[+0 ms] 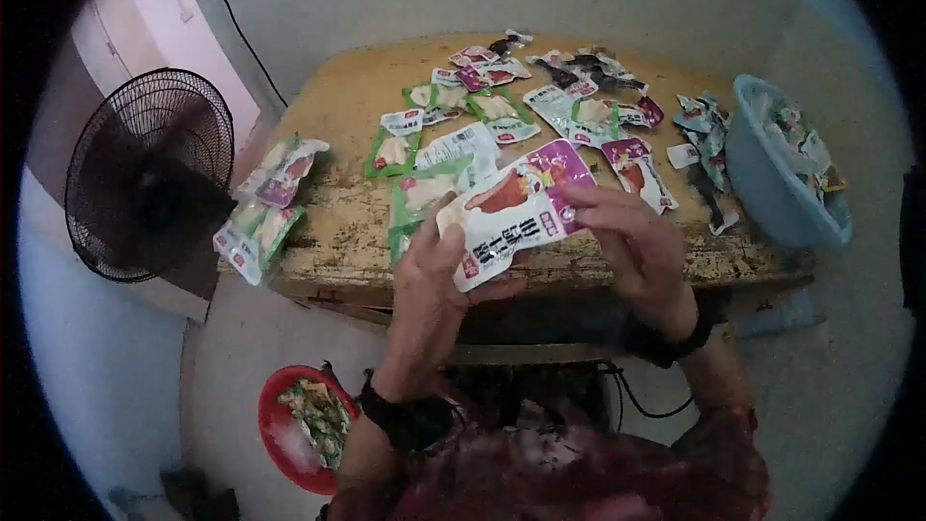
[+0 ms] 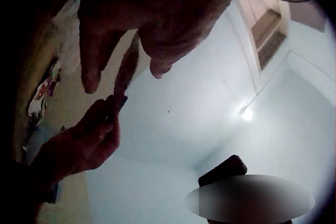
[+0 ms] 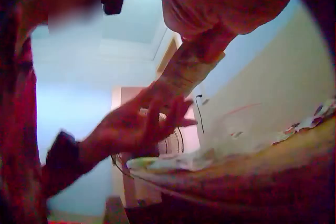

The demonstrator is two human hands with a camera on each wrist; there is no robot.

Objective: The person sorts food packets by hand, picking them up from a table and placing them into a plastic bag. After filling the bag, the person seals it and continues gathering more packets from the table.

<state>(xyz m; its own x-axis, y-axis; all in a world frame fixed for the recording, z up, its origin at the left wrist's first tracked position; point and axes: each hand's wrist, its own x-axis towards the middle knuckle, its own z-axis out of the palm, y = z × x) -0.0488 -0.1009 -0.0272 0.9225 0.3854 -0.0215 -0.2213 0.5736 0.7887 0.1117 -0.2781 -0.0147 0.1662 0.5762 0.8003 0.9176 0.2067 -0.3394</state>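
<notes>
A white and purple food packet is held up over the table's front edge, its printed picture facing up in the head view. My left hand grips its left end, thumb on top. At the purple right end, my right hand pinches the corner between thumb and fingers. The right wrist view shows the packet stretched between my right hand above and my left hand below. In the left wrist view, my left hand is dark and close, with my right hand beyond the packet.
Green, white and purple packets lie scattered on the worn yellow table. More packets lie at its left edge. A blue basin of packets stands at the right, a red basin below, and a fan at the left.
</notes>
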